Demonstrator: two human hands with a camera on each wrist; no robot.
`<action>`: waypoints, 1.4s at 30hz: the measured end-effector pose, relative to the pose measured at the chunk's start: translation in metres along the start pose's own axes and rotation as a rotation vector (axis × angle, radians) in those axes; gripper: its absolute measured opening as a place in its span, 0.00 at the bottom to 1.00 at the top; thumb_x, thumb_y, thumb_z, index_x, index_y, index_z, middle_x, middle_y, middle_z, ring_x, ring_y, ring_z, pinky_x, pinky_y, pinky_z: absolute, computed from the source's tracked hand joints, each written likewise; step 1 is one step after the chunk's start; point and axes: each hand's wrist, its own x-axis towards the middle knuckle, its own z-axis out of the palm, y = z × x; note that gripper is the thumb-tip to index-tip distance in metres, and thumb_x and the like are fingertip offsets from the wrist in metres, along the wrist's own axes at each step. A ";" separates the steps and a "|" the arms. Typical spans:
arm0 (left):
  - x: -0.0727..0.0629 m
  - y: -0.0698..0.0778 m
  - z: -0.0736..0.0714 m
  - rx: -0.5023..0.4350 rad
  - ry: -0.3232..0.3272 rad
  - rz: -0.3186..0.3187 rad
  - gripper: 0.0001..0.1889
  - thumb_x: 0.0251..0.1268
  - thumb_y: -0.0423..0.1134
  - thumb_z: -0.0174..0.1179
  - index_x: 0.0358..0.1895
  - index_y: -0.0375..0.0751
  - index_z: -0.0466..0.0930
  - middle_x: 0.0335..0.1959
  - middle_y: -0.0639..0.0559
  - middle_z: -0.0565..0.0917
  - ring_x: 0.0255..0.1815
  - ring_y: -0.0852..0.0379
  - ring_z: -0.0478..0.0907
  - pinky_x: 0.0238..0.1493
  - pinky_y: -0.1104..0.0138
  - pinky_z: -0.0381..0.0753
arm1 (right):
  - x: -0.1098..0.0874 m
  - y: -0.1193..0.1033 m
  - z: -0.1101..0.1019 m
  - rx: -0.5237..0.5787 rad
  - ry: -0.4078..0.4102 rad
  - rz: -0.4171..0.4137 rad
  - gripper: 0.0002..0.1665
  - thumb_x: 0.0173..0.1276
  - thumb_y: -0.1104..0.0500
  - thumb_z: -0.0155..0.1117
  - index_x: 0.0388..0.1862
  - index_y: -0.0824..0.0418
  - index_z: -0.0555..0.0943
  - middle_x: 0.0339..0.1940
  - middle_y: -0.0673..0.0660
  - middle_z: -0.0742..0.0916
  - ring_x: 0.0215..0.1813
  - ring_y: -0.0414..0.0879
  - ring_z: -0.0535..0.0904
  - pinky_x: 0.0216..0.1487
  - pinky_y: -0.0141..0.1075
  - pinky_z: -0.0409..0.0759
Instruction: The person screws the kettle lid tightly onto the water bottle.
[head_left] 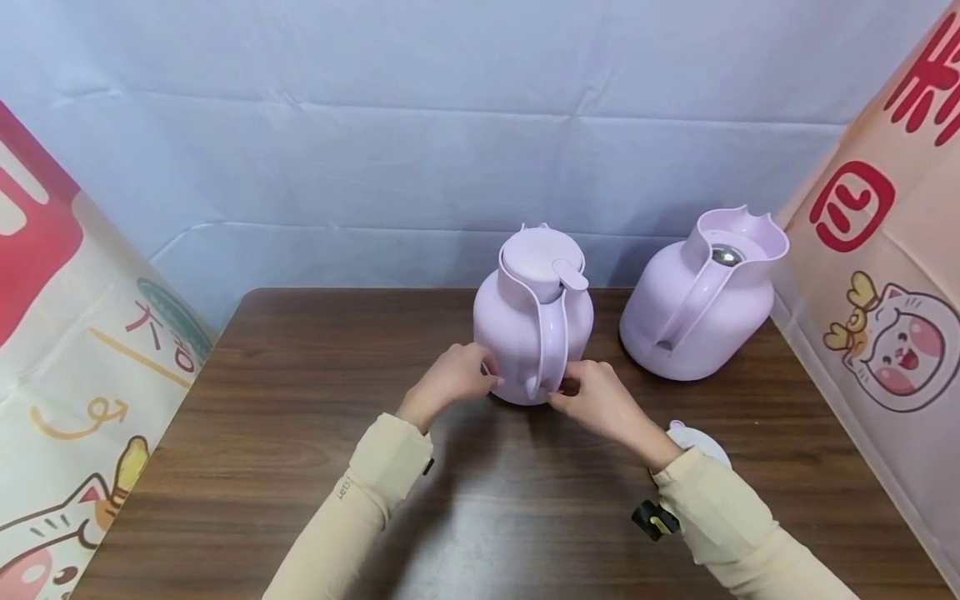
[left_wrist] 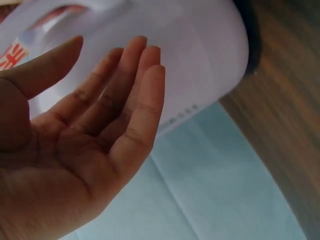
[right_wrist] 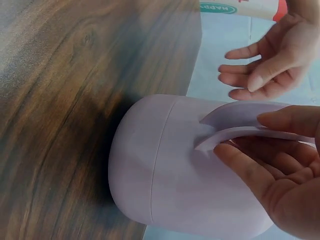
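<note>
A lilac thermos jug (head_left: 498,321) stands upright on the table, its round lid (head_left: 540,254) fitted on top and its handle towards me. My right hand (head_left: 600,400) is at the lower part of the handle (right_wrist: 235,132); in the right wrist view, thumb and fingers pinch it from both sides. My left hand (head_left: 453,379) is by the jug's left side. In the left wrist view, its fingers are gently bent and hold nothing. To the right stands a second lilac thermos jug (head_left: 675,308) without a lid, a silvery opening (head_left: 726,255) showing inside its neck.
Partly hidden behind my right forearm, a pale round lid (head_left: 703,442) with a small lilac tab lies on the brown wooden table (head_left: 315,400). A pale blue cloth backdrop (head_left: 337,167) hangs behind, with printed cloths (head_left: 885,333) along both sides.
</note>
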 end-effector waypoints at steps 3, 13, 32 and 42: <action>-0.003 0.005 0.010 -0.002 0.006 0.006 0.05 0.55 0.39 0.61 0.30 0.41 0.82 0.26 0.53 0.81 0.31 0.52 0.77 0.34 0.63 0.74 | -0.001 0.001 -0.001 0.013 -0.013 0.004 0.05 0.49 0.67 0.65 0.27 0.63 0.82 0.26 0.54 0.85 0.31 0.46 0.80 0.34 0.39 0.75; -0.011 0.033 0.034 -0.011 0.108 0.014 0.10 0.52 0.42 0.65 0.31 0.39 0.79 0.21 0.51 0.78 0.27 0.51 0.76 0.29 0.62 0.72 | -0.003 0.010 -0.004 0.025 -0.053 0.004 0.10 0.49 0.70 0.62 0.33 0.64 0.83 0.30 0.55 0.86 0.36 0.47 0.81 0.37 0.41 0.76; -0.014 0.053 0.059 0.019 0.416 0.086 0.17 0.48 0.48 0.68 0.24 0.37 0.75 0.16 0.48 0.76 0.26 0.46 0.79 0.32 0.58 0.75 | 0.000 0.037 -0.005 0.050 -0.045 0.226 0.17 0.56 0.64 0.65 0.43 0.74 0.77 0.33 0.62 0.86 0.41 0.55 0.82 0.42 0.47 0.75; -0.011 0.053 0.065 0.023 0.476 0.073 0.15 0.50 0.44 0.68 0.26 0.34 0.77 0.19 0.46 0.78 0.26 0.47 0.79 0.31 0.60 0.76 | 0.002 0.046 -0.001 0.046 -0.026 0.269 0.29 0.56 0.62 0.65 0.53 0.79 0.70 0.42 0.69 0.82 0.47 0.61 0.78 0.49 0.50 0.72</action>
